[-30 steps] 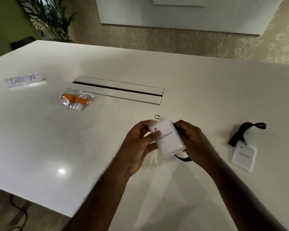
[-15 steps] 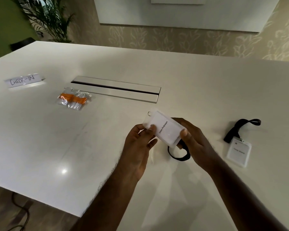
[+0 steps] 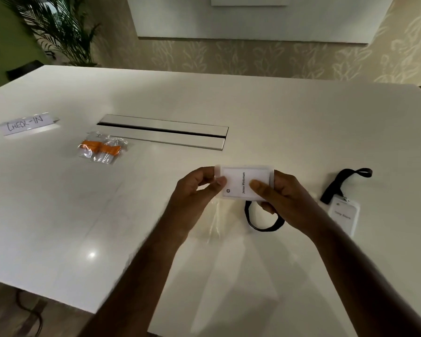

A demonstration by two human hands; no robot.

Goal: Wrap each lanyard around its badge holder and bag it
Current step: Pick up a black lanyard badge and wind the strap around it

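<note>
On the big white table (image 3: pixel 204 105), one bag with orange lanyards (image 3: pixel 102 150) at the left looks done. In the middle, the left hand (image 3: pixel 195 193) and right hand (image 3: pixel 284 200) pinch a badge holder (image 3: pixel 244 182), its black lanyard (image 3: pixel 260 222) hanging loose, not wrapped. At the right, another badge (image 3: pixel 343 215) waits.

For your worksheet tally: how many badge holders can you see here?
2 clearly: one held between both hands, one lying on the table at right. The bagged orange bundle may hide more.

Table (image 3: pixel 265 122) open; spare badge (image 3: pixel 343 215) probably crowds right.
</note>
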